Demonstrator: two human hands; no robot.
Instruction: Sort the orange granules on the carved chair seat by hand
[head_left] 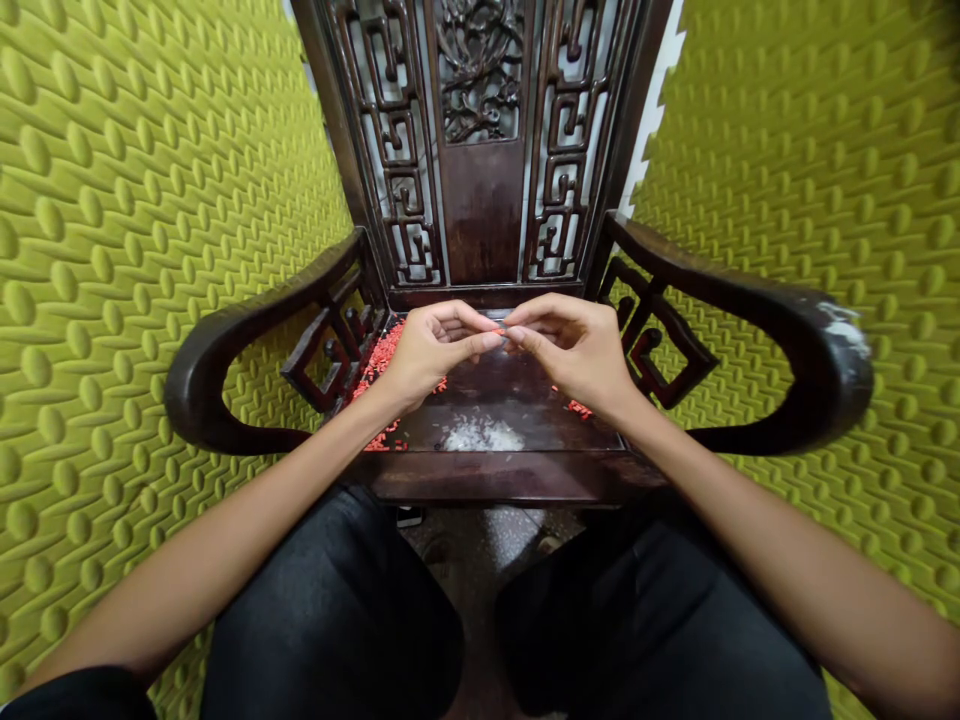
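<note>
On dark wooden chair seat [499,395], left grip [439,350], right grip [570,350] clenched on tiny red grain [499,331]; slip risks loss among scattered red grains [382,365], white heap [480,435].

A carved dark-wood chair back [480,150] rises between olive-green studded foam panels [150,300] (the right armrest [750,285] is worn pale at its end).

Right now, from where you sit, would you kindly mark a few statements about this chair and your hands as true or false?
1. The left hand rests on the chair's armrest. False: it is above the seat, its fingertips close to the other hand's.
2. White grains lie heaped on the dark wooden seat. True.
3. Red grains are scattered along the seat's left side and near the right hand. True.
4. The chair back is one plain panel. False: carved openwork lattice flanks its centre.
5. Green dimpled foam lines both sides. True.
</note>
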